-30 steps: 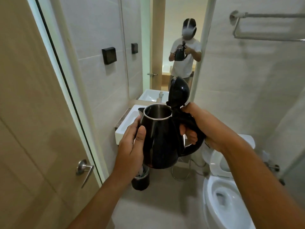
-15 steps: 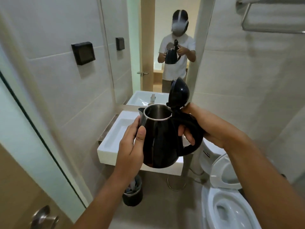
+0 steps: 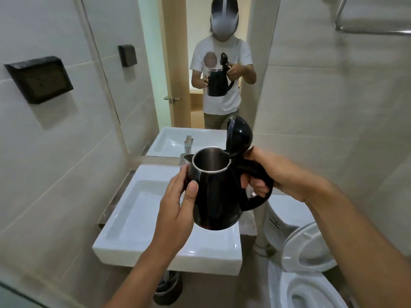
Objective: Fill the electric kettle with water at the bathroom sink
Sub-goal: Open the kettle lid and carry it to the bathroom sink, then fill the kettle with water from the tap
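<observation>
Right hand (image 3: 280, 172) wraps the kettle (image 3: 219, 196) handle, left hand (image 3: 178, 205) cups its side; kettle hangs above the sink (image 3: 133, 218), lid (image 3: 240, 135) up. Best move: keep it level, slide mouth under the faucet (image 3: 182, 158).

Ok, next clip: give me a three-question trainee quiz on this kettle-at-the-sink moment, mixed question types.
1. True or false: the lid of the kettle stands open.
2. Which hand is on the kettle's handle? A) left hand B) right hand C) neither
3. Fill in: the kettle is held above the white ____, with a toilet to its right.

Key
1. True; the steel inside shows through the open mouth.
2. B; the right hand wraps the handle, while the left hand steadies the body.
3. sink
</observation>
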